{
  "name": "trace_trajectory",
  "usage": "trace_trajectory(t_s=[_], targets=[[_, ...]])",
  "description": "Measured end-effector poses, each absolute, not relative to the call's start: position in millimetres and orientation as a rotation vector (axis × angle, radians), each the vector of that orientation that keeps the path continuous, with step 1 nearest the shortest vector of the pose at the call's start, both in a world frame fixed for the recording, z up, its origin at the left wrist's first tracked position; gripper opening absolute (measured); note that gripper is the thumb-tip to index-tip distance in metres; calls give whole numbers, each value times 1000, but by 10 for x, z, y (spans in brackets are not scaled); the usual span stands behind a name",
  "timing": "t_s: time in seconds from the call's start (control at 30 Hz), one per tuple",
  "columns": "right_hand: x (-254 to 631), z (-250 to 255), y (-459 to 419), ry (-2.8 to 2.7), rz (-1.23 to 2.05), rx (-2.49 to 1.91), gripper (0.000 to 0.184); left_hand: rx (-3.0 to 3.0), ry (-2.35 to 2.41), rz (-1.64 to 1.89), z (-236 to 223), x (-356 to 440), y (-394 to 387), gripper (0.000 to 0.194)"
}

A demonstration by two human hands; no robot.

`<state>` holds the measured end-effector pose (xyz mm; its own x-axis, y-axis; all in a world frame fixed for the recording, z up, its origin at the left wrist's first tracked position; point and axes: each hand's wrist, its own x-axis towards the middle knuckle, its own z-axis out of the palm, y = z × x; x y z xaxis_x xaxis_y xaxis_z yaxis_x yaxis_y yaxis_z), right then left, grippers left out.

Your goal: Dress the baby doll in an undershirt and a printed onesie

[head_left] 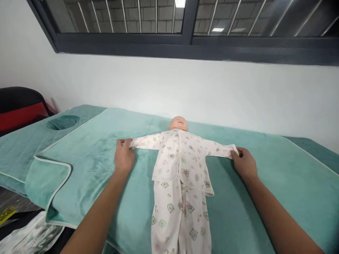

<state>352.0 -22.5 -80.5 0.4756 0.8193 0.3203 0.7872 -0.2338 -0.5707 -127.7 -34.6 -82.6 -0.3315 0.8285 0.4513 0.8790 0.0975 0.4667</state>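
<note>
A baby doll (178, 123) lies on its back on the green bed cover, its head toward the wall. It wears a white printed baby shirt (185, 158) with long sleeves and matching trousers (169, 211). Both sleeves are stretched out sideways. My left hand (124, 155) pinches the cuff of the sleeve at the left, and my right hand (244, 162) pinches the cuff at the right. The doll's hands do not show. The shirt's front edges meet at the chest and part slightly near the hem.
The green cover (278, 183) spreads over a bed with a face hole (63, 122) at its left end. A black and red chair (21, 109) stands at the far left. White printed cloth (31, 236) lies low at the left. Behind are a wall (185, 88) and a dark window frame (159, 47).
</note>
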Motion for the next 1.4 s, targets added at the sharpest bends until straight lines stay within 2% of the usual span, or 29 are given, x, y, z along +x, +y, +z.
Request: trace_trajectory(t_s=[0.13, 0.23, 0.33, 0.47, 0.57, 0.7, 0.97, 1.07, 1.17, 1.3, 1.4], targets=[[3597, -842, -332, -1276, 11, -2111, 44, -1722, -2419, -1096, -792, -1249, -424, 41], [3603, -853, -333, -1345, -41, -2101, 42, -1664, -2479, -1272, -743, -1246, -429, 38], [3548, -831, -325, -1435, -148, -1996, 41, -1527, -2582, -1520, -696, -1252, -414, 35], [3389, -781, -364, -1691, -298, -1769, 43, -1540, -2662, -1495, -674, -1265, -392, 36], [3277, -796, -368, -1936, -164, -1698, 45, -1548, -2640, -1508, -680, -1281, -390, 30], [3262, -879, -331, -2016, 6, -1827, 50, -1402, -2604, -1570, -695, -1298, -409, 24], [3284, -872, -435, -1952, -65, -1924, 51, -1645, -2396, -1217, -811, -1318, -394, 29], [3133, -817, -643, -1917, -169, -1795, 49, -1817, -2334, -1072, -828, -1304, -420, 44], [2858, -772, -1032, -1963, -114, -1544, 42, -1831, -2372, -928, -809, -1264, -515, 53], [2454, -763, -1548, -2092, 63, -1396, 36, -1748, -2262, -1176, -790, -1109, -852, 44], [2270, -755, -1720, -2131, 100, -1353, 19, -1942, -2083, -1500, -837, -881, -1311, 35]])
